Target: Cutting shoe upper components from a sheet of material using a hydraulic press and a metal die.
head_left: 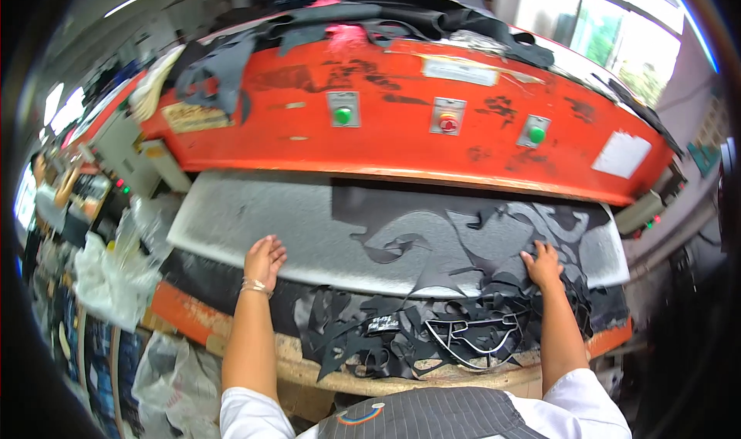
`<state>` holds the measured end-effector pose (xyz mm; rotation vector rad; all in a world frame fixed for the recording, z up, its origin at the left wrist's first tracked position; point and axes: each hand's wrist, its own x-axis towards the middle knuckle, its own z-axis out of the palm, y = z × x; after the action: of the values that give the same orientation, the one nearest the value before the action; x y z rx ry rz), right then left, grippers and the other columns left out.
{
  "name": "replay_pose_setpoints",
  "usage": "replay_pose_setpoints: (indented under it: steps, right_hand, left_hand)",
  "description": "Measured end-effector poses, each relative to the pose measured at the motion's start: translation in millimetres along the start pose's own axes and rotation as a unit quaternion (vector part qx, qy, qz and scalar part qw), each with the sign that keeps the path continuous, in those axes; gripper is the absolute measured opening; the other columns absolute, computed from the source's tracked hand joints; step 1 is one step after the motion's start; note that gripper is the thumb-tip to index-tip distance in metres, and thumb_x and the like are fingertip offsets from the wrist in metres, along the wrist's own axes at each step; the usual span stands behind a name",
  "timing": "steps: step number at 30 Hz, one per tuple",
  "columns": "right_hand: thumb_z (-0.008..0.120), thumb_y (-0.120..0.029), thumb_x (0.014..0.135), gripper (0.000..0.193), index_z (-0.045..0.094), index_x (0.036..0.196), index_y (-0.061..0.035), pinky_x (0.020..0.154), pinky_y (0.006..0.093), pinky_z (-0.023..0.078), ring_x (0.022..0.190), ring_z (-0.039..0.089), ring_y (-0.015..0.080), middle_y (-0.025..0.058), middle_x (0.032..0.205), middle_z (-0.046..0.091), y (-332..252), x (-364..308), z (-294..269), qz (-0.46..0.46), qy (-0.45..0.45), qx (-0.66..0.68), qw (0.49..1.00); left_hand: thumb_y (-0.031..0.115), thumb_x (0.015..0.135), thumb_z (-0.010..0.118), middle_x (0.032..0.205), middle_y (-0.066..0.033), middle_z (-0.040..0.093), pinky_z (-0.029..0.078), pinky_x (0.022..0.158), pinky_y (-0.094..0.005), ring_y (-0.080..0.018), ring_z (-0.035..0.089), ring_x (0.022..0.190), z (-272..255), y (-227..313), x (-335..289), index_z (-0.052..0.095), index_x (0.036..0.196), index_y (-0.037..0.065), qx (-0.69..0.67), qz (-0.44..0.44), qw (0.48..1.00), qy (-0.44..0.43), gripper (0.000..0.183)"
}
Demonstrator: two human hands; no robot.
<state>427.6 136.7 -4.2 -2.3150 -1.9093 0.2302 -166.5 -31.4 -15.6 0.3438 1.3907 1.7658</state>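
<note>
A dark sheet (pixel 370 207) with large curved cut-outs lies over the right half of a pale grey cutting board (pixel 247 207). At the board's right side, my right hand (pixel 545 266) has its fingers apart over the thin cut strips (pixel 570 242); I cannot tell whether it touches them. My left hand (pixel 265 260) hovers by the board's front left edge, fingers loosely bent and apart, holding nothing. Between my forearms, a metal-strip cutting die (pixel 472 345) rests on a heap of black scraps (pixel 347 339) along the front ledge.
Behind the board stands a red press beam (pixel 270 142) with two green buttons and a red button (pixel 448 122). More dark offcuts (pixel 432 15) lie on its top. Clear plastic bags (pixel 116 277) hang at the left. A person (pixel 52 196) is in the left background.
</note>
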Motion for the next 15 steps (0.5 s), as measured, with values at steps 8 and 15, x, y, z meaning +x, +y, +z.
replay_pose_setpoints:
  steps: [8, 15]
  right_hand:
    - [0.061, -0.049, 0.086, 0.055, 0.052, 0.130, -0.0164, 0.096, 0.0504, 0.043, 0.125, 0.042, 0.0372, 0.0191, 0.131, 0.047, 18, 5, 8, 0.051, 0.065, -0.038, 0.996]
    - [0.054, -0.037, 0.093, 0.035, 0.051, 0.105, -0.0045, 0.085, 0.0490, 0.048, 0.104, 0.060, 0.0379, 0.0204, 0.107, 0.063, -8, 25, 21, 0.066, 0.060, -0.006, 0.996]
  left_hand:
    - [0.042, 0.089, 0.064, 0.088, -0.0133, 0.062, 0.042, 0.043, -0.0292, -0.0158, 0.054, 0.056, 120, -31, 132, 0.042, 0.124, 0.002, 0.139, -0.144, 0.975, -0.093, 0.057]
    - [0.048, 0.084, 0.067, 0.057, 0.0026, 0.043, 0.025, 0.036, -0.0240, -0.0097, 0.038, 0.042, 156, -5, 175, 0.053, 0.074, 0.014, 0.363, -0.099, 0.921, -0.105, 0.038]
